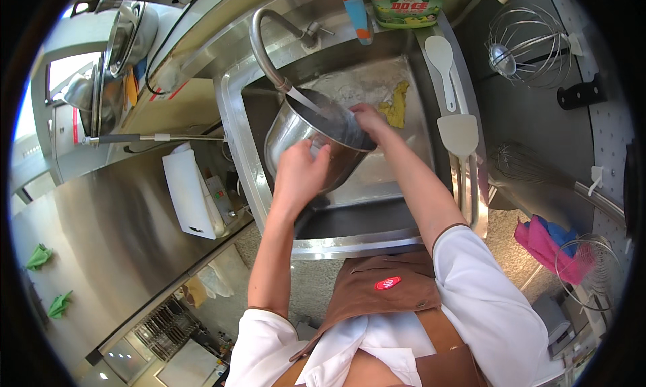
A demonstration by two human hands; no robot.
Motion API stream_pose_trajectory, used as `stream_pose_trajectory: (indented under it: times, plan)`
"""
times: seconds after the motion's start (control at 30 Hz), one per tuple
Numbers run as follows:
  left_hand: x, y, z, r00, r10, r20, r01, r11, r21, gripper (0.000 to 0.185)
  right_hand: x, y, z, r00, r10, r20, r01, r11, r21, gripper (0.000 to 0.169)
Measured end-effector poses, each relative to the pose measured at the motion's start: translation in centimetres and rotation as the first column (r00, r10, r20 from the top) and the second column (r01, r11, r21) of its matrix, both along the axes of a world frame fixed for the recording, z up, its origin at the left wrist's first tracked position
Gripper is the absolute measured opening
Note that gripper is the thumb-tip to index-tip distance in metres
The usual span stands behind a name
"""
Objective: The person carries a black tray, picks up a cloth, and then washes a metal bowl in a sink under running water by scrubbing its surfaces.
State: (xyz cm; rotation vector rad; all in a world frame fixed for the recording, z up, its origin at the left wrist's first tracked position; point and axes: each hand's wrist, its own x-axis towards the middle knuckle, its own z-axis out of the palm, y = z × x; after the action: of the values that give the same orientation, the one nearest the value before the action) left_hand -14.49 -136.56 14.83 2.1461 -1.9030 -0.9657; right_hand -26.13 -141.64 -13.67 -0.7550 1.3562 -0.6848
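A deep stainless-steel mixing bowl is tilted inside the sink, under the curved faucet. Water runs from the spout into its mouth. My left hand grips the handle on the near side of the bowl. Over the right side of the rim, my right hand holds on with its fingers reaching inside; its thumb is hidden. Whether a cloth or only water lies under those fingers is unclear. Beyond my right hand, a crumpled yellow cloth rests on the sink floor.
Along the sink's right ledge lie a white spoon-shaped spatula and a flat white scraper. A green tub stands at the back. Whisks hang from the right wall panel. On the left are a white cutting board and a steel counter.
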Motion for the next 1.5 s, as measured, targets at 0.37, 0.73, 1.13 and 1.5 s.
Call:
stream_pose_trajectory:
  times: [0.37, 0.73, 1.13, 1.5]
  plan:
    - [-3.7, 3.8, 2.8, 0.88, -0.263, 0.396, 0.272, 0.962, 0.035, 0.029, 8.3, 6.0, 6.4, 0.509, -0.312, 0.802, -0.043, 0.922, 0.386, 0.029]
    - [-3.1, 3.6, 3.5, 0.912, -0.253, 0.324, 0.268, 0.963, -0.004, 0.029, 9.8, 4.8, 2.2, 0.783, -0.275, 0.558, 0.116, 0.946, 0.303, 0.023]
    - [-2.2, 0.8, 0.2, 0.874, -0.412, 0.256, 0.439, 0.897, -0.054, 0.017, 0.6, 2.1, -3.0, 0.436, -0.67, 0.601, 0.269, 0.734, 0.623, 0.024]
    - [-0.1, -0.2, -0.8, 0.777, -0.568, 0.271, 0.627, 0.736, -0.255, 0.008, -2.0, 4.8, -5.5, 0.443, -0.547, 0.71, 0.081, 0.814, 0.576, 0.036]
